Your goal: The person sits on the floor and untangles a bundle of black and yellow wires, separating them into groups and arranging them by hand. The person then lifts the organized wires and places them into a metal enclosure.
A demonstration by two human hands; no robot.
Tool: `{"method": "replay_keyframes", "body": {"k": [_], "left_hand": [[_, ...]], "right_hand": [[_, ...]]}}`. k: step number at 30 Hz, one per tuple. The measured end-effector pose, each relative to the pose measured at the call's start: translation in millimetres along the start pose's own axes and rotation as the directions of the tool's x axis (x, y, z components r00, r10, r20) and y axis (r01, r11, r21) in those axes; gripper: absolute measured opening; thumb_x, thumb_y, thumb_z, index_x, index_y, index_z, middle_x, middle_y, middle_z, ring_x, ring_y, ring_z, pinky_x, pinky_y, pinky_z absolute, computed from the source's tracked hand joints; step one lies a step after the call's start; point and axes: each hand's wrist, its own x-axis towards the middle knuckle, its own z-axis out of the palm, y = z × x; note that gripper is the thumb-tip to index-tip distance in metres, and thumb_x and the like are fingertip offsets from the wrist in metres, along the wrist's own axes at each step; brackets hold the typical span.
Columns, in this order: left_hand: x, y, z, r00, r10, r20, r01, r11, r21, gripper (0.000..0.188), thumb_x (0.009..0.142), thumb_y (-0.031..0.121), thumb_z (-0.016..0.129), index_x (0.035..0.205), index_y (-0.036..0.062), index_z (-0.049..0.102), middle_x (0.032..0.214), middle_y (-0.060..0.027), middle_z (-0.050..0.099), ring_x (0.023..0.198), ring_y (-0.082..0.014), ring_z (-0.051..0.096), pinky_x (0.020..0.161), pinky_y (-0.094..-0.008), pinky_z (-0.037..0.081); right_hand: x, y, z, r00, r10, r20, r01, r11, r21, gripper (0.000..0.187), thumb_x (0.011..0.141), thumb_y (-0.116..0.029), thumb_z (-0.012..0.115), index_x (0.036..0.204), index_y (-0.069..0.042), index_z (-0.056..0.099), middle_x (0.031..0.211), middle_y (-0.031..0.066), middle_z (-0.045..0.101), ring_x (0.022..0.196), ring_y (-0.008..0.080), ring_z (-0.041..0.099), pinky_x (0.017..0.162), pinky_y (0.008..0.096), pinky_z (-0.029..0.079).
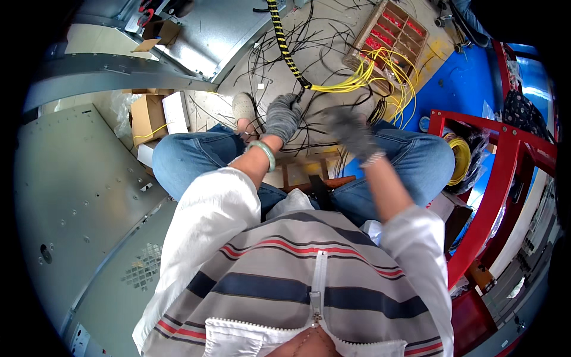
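Far to the left of the grip, a grey metal panel (89, 172) is standing, and nearer to it an open cardboard box (148, 119) is sitting just beside a white box (175, 113). The grey-gloved left hand (282, 119) is resting with fingers bent close together at the lower end of a black-and-yellow striped cable harness (284, 47); whether it is pinching a strand, I cannot tell. Loose black wires (256, 65) are sprawling around and beyond it. Yellow wires (336, 88) are running rightward from the harness end, beyond the right hand (351, 132), which is showing too blurred to tell its opening or hold. Past that hand, a wooden compartment box (406, 46) is holding small red pieces (374, 43) under the yellow strands. Farther right, a yellow coil (461, 149) is lying beside a red metal frame (502, 178).
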Motion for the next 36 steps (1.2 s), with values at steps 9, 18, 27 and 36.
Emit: {"method": "replay_keyframes", "body": {"k": [9, 18, 27, 36], "left_hand": [[-14, 25, -5, 0.955, -0.131, 0.266, 0.167, 0.979, -0.117, 0.022, 0.075, 0.016, 0.054, 0.091, 0.0006, 0.059, 0.081, -0.0158, 0.061, 0.075, -0.0282, 0.059, 0.069, -0.0328, 0.046], [7, 40, -31, 0.779, 0.115, 0.616, -0.224, 0.969, 0.103, 0.028, 0.080, 0.022, 0.057, 0.099, 0.0011, 0.058, 0.090, -0.0141, 0.061, 0.082, -0.0227, 0.058, 0.075, -0.0302, 0.044], [15, 21, -30, 0.686, -0.192, 0.702, 0.358, 0.929, -0.096, 0.033, 0.077, 0.029, 0.062, 0.088, -0.0017, 0.062, 0.072, -0.0077, 0.062, 0.064, -0.0110, 0.053, 0.063, -0.0258, 0.044], [-17, 5, -26, 0.465, -0.204, 0.861, 0.860, 0.334, -0.386, 0.027, 0.085, 0.022, 0.052, 0.107, 0.0064, 0.054, 0.081, -0.0008, 0.059, 0.063, -0.0056, 0.048, 0.051, -0.0166, 0.038]], "right_hand": [[48, -77, 121, 0.857, 0.381, 0.347, -0.216, -0.345, 0.913, 0.056, 0.074, -0.011, 0.059, 0.123, 0.000, 0.035, 0.113, 0.0111, 0.051, 0.101, 0.0196, 0.049, 0.088, 0.0272, 0.038], [23, -72, 84, 0.798, 0.391, 0.459, -0.302, -0.399, 0.866, 0.033, 0.078, -0.021, 0.059, 0.105, -0.002, 0.055, 0.093, 0.0051, 0.058, 0.083, 0.0124, 0.051, 0.075, 0.0239, 0.041], [20, -84, 66, 0.778, 0.352, 0.520, -0.280, -0.546, 0.789, 0.030, 0.078, -0.027, 0.057, 0.098, -0.004, 0.054, 0.075, 0.0019, 0.057, 0.062, 0.0098, 0.052, 0.052, 0.0231, 0.044], [26, -73, 101, 0.846, 0.314, 0.431, -0.509, 0.230, 0.830, 0.029, 0.077, -0.018, 0.053, 0.101, -0.002, 0.049, 0.082, 0.0166, 0.057, 0.079, 0.0281, 0.057, 0.068, 0.0351, 0.045]]}}
